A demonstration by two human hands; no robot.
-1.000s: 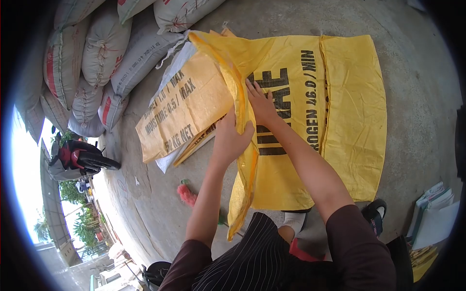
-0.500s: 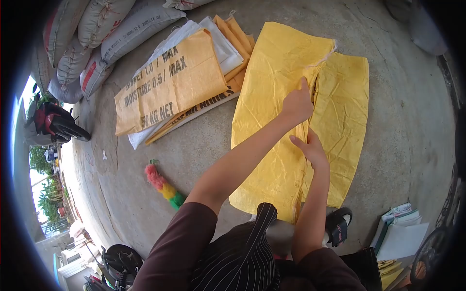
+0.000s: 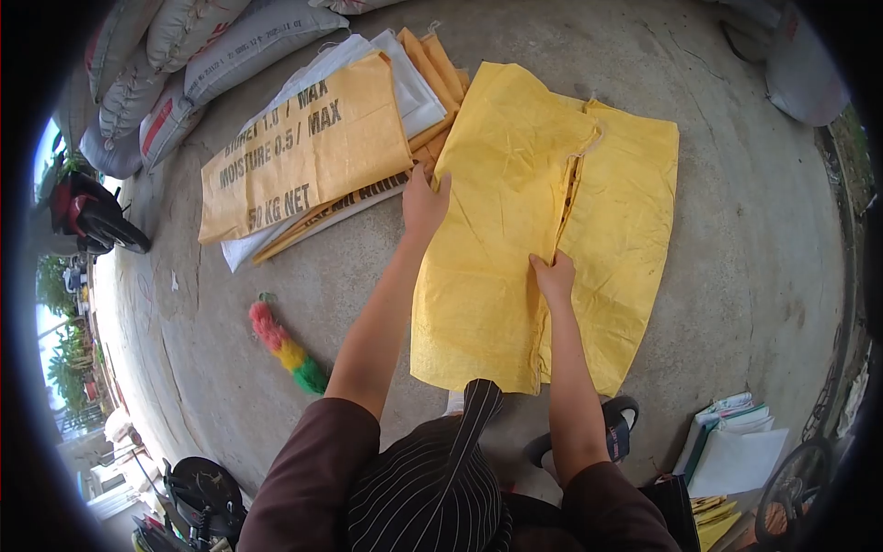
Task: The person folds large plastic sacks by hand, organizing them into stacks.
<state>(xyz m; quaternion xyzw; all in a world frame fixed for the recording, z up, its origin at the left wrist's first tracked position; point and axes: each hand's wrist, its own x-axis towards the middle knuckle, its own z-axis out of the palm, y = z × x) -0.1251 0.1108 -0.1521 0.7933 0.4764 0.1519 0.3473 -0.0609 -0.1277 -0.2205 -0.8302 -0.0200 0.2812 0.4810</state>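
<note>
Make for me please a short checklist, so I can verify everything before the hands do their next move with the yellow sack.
1. Right hand on the yellow sack: ok, at the edge running down its middle.
2. Left hand gripping the sack firmly: cannot tell; it is at the left edge, grip unclear.
3. Yellow sack smooth: not ok, creases show.
4. Yellow sack clear of the stack of folded sacks: cannot tell; their edges meet in this view.
5. Tricolour duster away from the yellow sack: ok, apart on the floor.

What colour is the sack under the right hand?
The sack is yellow, best seen in the head view.
</note>
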